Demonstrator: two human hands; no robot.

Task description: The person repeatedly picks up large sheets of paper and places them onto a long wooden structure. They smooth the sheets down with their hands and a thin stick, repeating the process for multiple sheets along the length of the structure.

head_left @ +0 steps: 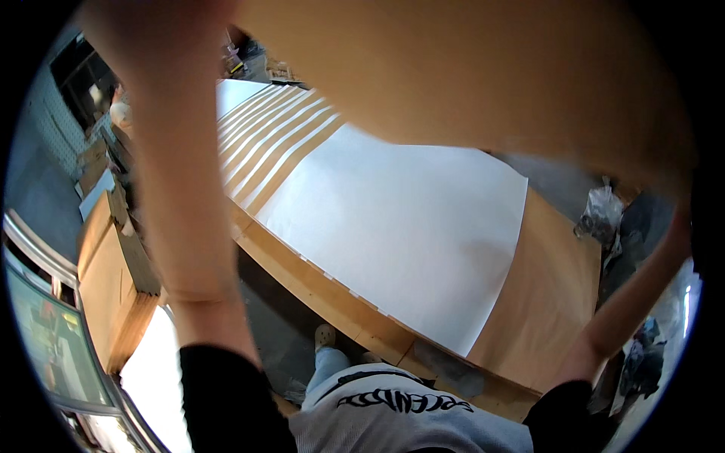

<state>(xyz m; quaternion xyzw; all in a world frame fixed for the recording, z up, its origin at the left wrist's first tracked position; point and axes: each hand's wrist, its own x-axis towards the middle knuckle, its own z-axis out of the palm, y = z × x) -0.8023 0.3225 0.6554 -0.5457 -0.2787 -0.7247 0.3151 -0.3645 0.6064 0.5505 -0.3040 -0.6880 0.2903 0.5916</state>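
A large brown sheet (468,68), blurred and very near, spans the top of the view, raised above the worktable. My left hand (162,26) is at its left edge, blurred and cut off by the frame; it appears closed on the sheet, though its fingers are hidden. On the right, my right forearm (630,302) rises to the sheet's right end, where the hand is lost behind the sheet and the dark rim. Below lies a smooth white sheet (400,226) on a brown panel (551,279). Farther left, several brown sheets with white edges (283,140) overlap like steps.
A pale wooden table edge (317,287) runs close in front of my body. To the left stands a stack of brown boards (113,287) beside a glass-panelled frame (57,347). A clear plastic bag (602,211) sits past the table's right end. My shoe (325,336) shows below the edge.
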